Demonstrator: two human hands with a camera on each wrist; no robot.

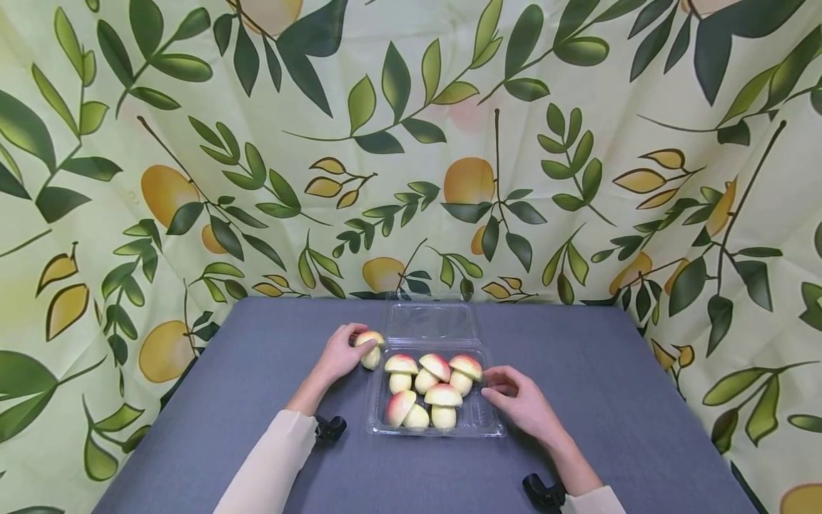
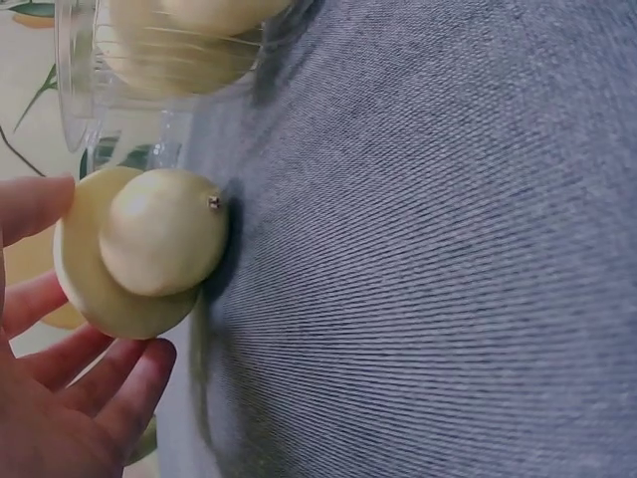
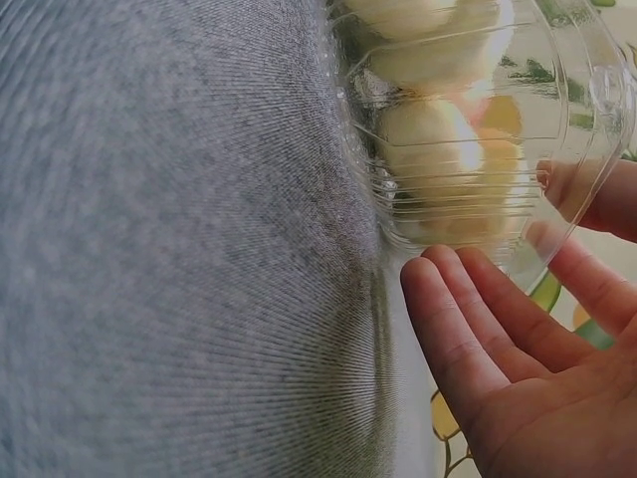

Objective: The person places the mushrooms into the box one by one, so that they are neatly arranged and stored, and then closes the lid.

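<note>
The head view looks forward and down from above the near part of the surface [image 1: 565, 343], far enough back to take in its far edge, both far corners and the leaf-print cloth [image 1: 411, 160] behind. The left wrist view sits low and close, turned sideways, facing the far edge past the mushroom figure [image 2: 164, 234] at the left grip [image 1: 340, 353]. The right wrist view, equally low, rolls the opposite way beside the right grip [image 1: 520, 400]. All three share the clear clamshell container [image 1: 437, 431], the wrist views from opposite sides.

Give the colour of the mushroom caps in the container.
The caps are pale yellow and red, clearest in the head view.
</note>
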